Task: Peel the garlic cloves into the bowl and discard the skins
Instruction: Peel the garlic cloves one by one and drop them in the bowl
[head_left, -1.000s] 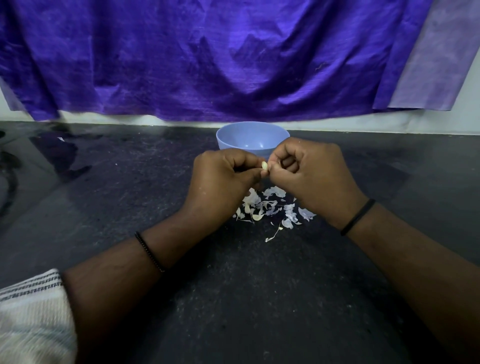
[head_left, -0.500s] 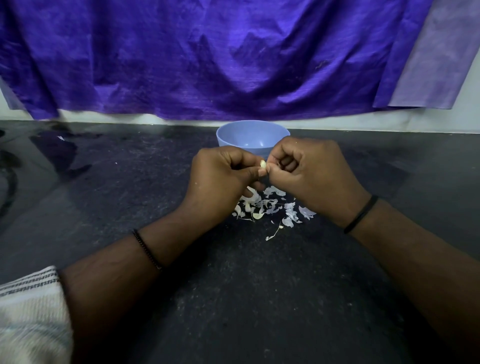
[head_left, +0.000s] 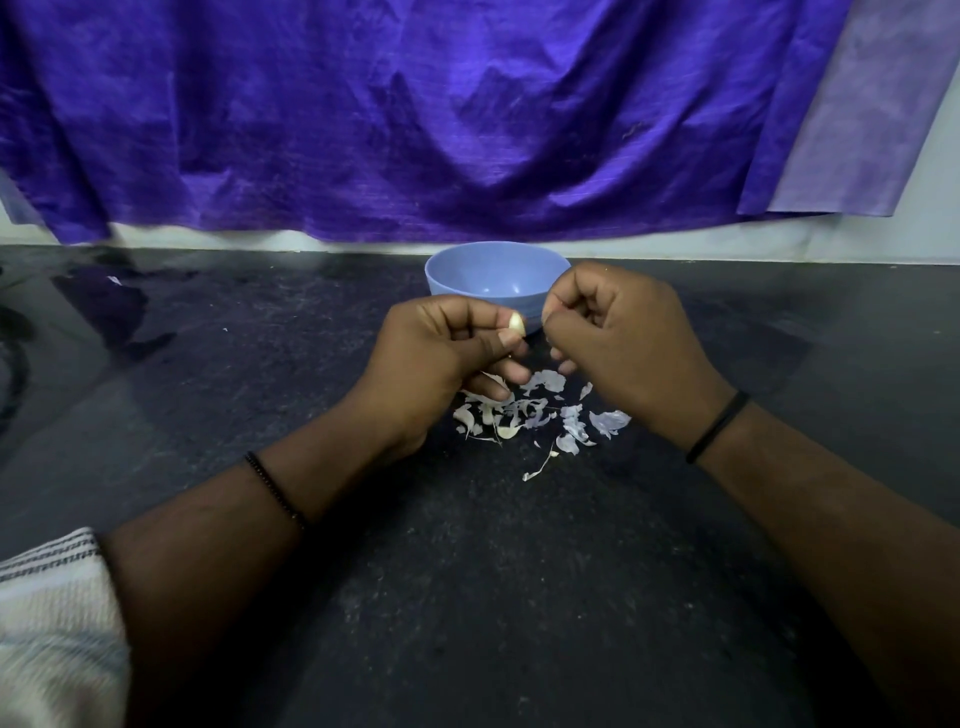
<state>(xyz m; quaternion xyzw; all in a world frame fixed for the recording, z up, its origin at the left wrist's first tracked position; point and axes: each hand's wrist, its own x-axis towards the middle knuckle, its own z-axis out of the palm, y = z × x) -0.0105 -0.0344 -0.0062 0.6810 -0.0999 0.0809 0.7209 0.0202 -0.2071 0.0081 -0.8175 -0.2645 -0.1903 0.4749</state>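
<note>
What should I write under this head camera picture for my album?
Left hand pinches a garlic clove before the bowl, right hand just apart, skins below.

1. Garlic clove (head_left: 516, 325): only the pale tip visible, the rest buried between thumb and forefinger of the left hand (head_left: 441, 364).
2. Right hand (head_left: 623, 343): fingers curled inward; impossible to tell whether a scrap of skin sits pinched at their tips.
3. Bowl (head_left: 467, 270): near wall partly covered by both hands; contents not visible.
4. Skins (head_left: 535, 415): far edge of the pile tucked under the left hand's lower fingers.
5. Sleeve (head_left: 52, 623): cut off by the left and bottom edges.
</note>
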